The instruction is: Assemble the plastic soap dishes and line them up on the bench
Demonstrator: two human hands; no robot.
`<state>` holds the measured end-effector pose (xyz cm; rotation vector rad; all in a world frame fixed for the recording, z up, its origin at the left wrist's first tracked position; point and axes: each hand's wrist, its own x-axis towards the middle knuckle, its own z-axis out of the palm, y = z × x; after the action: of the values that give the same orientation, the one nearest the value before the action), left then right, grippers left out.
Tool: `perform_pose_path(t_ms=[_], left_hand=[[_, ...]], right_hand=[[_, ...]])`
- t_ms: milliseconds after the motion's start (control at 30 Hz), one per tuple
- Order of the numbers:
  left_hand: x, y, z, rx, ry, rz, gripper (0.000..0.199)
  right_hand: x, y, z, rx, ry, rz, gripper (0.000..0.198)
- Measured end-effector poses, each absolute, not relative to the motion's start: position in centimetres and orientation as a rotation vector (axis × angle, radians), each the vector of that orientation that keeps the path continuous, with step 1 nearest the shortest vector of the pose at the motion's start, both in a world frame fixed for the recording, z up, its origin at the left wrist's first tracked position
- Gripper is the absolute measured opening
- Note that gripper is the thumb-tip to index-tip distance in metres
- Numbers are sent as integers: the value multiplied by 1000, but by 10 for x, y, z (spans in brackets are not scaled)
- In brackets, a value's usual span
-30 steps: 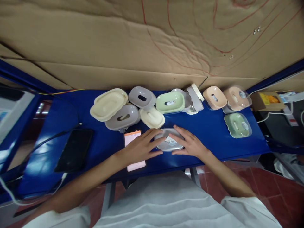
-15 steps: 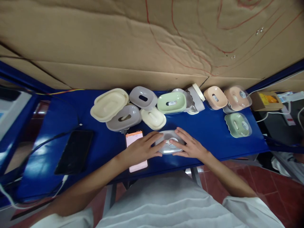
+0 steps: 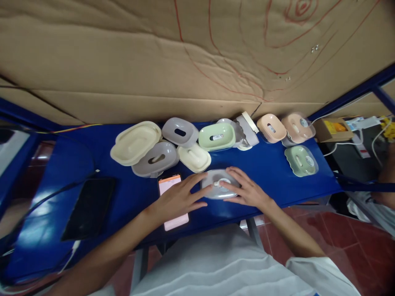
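Grey see-thru oval plastic piece (image 3: 217, 194) sits on blue desk (image 3: 262, 164), btwn L hand (image 3: 175, 199) & R hand (image 3: 251, 191). Fingers spread wide over its ends, not curled tight. Best: soft, even touch so it won't slip.

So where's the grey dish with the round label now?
In the head view, the grey dish sits near the front edge of the blue table, between the left hand and right hand, right of the lit phone.
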<state>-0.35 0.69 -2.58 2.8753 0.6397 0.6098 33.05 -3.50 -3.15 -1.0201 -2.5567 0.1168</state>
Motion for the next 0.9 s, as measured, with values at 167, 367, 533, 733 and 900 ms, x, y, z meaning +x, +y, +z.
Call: perform_pose_path(t_ms=[167, 367, 533, 733, 900], left_hand=[[-2, 5, -23, 2897, 644, 693, 35], [2, 5, -19, 2868, 622, 699, 22], [4, 5, -21, 2877, 632, 650, 18], [1, 12, -15, 2876, 771, 726, 15], [-3, 19, -12, 2864, 1145, 743, 23]], right_hand=[[443, -48, -20, -1703, -1877, -435, 79], [567, -60, -37, -2088, -1363, -713, 96], [570, -59, -35, -2127, -1454, -583, 91], [482, -38, -5, -1814, -1569, -717, 67], [347, 10, 5, -1331, -2307, -380, 42]])
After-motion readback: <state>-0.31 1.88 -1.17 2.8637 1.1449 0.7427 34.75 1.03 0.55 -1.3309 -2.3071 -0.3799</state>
